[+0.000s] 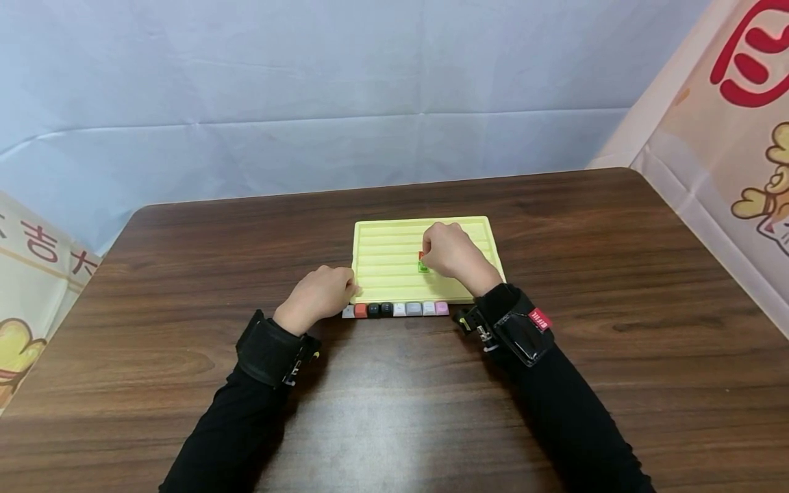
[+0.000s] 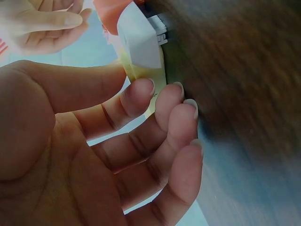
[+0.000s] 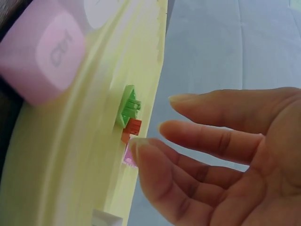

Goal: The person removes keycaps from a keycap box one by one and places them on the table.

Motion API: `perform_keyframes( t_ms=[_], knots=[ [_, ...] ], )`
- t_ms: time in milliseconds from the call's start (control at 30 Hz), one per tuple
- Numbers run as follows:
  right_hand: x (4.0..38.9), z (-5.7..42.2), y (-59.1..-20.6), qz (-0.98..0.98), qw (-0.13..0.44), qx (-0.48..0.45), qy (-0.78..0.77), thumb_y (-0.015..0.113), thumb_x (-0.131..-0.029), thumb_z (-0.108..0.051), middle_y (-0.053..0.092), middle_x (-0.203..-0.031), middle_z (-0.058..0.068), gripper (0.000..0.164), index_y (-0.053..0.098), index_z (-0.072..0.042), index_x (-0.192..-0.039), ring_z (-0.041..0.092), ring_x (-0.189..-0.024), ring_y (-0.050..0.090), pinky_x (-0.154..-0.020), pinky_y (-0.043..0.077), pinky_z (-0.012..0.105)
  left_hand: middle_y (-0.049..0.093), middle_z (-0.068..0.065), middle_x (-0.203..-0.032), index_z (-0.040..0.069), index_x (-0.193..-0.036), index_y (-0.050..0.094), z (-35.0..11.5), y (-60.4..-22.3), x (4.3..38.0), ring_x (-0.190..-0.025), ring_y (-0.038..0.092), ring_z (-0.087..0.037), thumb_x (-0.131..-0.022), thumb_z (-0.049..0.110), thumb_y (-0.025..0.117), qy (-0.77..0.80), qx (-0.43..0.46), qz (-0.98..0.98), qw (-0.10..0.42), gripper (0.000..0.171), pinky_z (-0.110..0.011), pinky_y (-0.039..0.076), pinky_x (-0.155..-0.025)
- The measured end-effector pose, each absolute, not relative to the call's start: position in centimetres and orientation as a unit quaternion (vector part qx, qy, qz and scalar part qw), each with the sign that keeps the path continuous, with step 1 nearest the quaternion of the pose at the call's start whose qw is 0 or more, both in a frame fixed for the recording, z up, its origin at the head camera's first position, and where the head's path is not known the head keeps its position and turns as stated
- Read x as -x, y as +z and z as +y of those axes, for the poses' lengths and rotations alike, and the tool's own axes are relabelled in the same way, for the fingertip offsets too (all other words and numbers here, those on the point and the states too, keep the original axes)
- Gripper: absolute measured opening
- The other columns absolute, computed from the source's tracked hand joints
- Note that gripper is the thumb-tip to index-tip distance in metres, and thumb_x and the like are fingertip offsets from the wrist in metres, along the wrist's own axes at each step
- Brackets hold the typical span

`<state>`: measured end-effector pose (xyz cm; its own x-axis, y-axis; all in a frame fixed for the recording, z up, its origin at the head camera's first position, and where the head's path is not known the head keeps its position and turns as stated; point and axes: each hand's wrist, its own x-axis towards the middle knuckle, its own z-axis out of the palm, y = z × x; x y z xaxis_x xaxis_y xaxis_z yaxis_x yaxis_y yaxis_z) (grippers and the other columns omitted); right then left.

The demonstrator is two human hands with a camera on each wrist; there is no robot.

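Observation:
A pale yellow ridged keycap tray [image 1: 385, 260] lies on the table. At its near left corner my left hand [image 1: 323, 291] grips the edge between thumb and curled fingers, with a white keycap [image 2: 138, 35] close by. Over the tray's right half is my right hand [image 1: 453, 253], its thumb and index finger apart and nothing between them. A curled finger [image 3: 153, 167] of that hand overlaps a pink keycap [image 3: 129, 157] lying in a groove. Beside that one are a red keycap [image 3: 132, 127] and a green keycap [image 3: 128, 108], both on their sides.
Along the tray's near edge runs a row of several keycaps, with a black keycap [image 1: 373, 310] among them and a pink Ctrl keycap [image 1: 442, 309] at the right end. Another white keycap [image 3: 106, 219] lies on the tray. A pale curtain [image 1: 308, 103] hangs behind the brown table [image 1: 382, 411].

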<state>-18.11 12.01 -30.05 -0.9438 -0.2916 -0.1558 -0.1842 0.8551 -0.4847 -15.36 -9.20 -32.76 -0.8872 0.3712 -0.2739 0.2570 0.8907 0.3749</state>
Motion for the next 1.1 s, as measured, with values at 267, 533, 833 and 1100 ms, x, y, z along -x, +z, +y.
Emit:
perform_keyframes(
  t_ms=[267,533,833,1100],
  knots=[
    [18.4,11.7,-30.7,0.957,0.123,0.121,-0.234,0.052,-0.085,0.003,0.054,-0.073,0.007,0.018,0.057,-0.006,-0.071,0.022,-0.071,0.036,-0.064,0.027,0.032,0.043,-0.005,-0.062,0.008,-0.075,0.052,-9.2,-32.7,15.3,-0.049,0.032,-0.014,-0.095,0.017,0.051,0.17,-0.164,0.957,0.172,0.022,-0.027,0.027,-0.051],
    [18.3,11.6,-31.0,0.954,0.13,0.134,-0.234,0.047,-0.086,0.008,0.055,-0.083,0.01,0.017,0.059,-0.005,-0.081,0.024,-0.076,0.036,-0.065,0.028,0.034,0.042,-0.005,-0.062,0.008,-0.075,0.051,-9.3,-32.7,15.3,-0.05,0.032,-0.014,-0.095,0.017,0.051,0.173,-0.166,0.956,0.171,0.022,-0.027,0.028,-0.051],
    [18.6,11.6,-31.2,0.957,0.124,0.148,-0.216,0.043,-0.077,0.013,0.049,-0.068,0.007,0.024,0.057,-0.005,-0.07,0.02,-0.066,0.032,-0.059,0.025,0.03,0.046,-0.005,-0.063,0.008,-0.074,0.052,-9.3,-32.7,15.2,-0.05,0.035,-0.014,-0.095,0.016,0.052,0.171,-0.172,0.957,0.162,0.022,-0.026,0.028,-0.051],
    [18.5,11.6,-31.3,0.957,0.125,0.149,-0.217,0.041,-0.078,0.015,0.046,-0.068,0.007,0.026,0.056,-0.005,-0.071,0.017,-0.062,0.026,-0.055,0.022,0.029,0.048,-0.006,-0.065,0.008,-0.078,0.054,-9.3,-32.7,15.2,-0.05,0.035,-0.014,-0.095,0.016,0.052,0.171,-0.168,0.957,0.164,0.019,-0.026,0.028,-0.052]
  ],
)
